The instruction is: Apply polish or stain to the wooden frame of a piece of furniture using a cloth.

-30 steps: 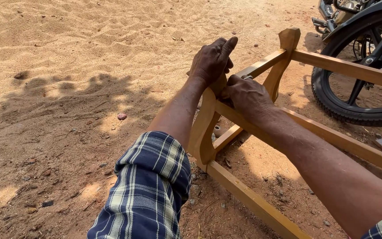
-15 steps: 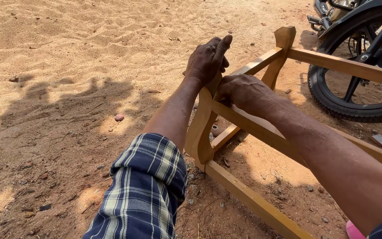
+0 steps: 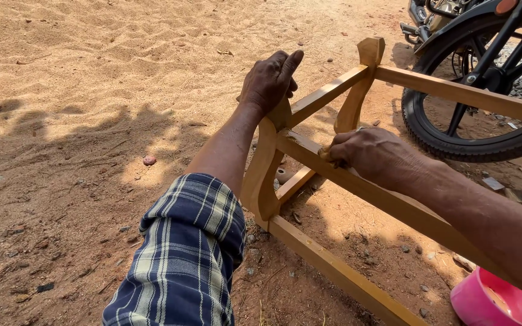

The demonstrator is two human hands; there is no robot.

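Here a bare wooden furniture frame (image 3: 333, 181) lies on its side on sandy ground (image 3: 80, 90), its curved legs and straight rails all the same yellowish timber. The left hand (image 3: 270, 81) sits on top of the nearer curved leg (image 3: 261, 175), palm wrapped over the leg's upper end with the fingers extended forward and lightly closed around the wood. The left forearm runs back towards the camera into a rolled blue, white and yellow checked sleeve (image 3: 182, 259). The right hand (image 3: 373, 156) rests on the long rail (image 3: 394, 202) that runs from that leg towards the lower right; its fingers are curled and pressed down onto the rail, and something small and tan shows under the fingertips, though whether it is a scrap of abrasive paper or a cloth cannot be told. A second curved leg (image 3: 357, 90) stands farther off, joined to the first by a short rail. Behind the frame, at the upper right, is the wheel of a motorcycle (image 3: 472, 102). A pink plastic bowl (image 3: 493, 302) sits at the lower right corner, just beside the right forearm. A small reddish stone (image 3: 149, 160) lies on the sand well apart from the frame.
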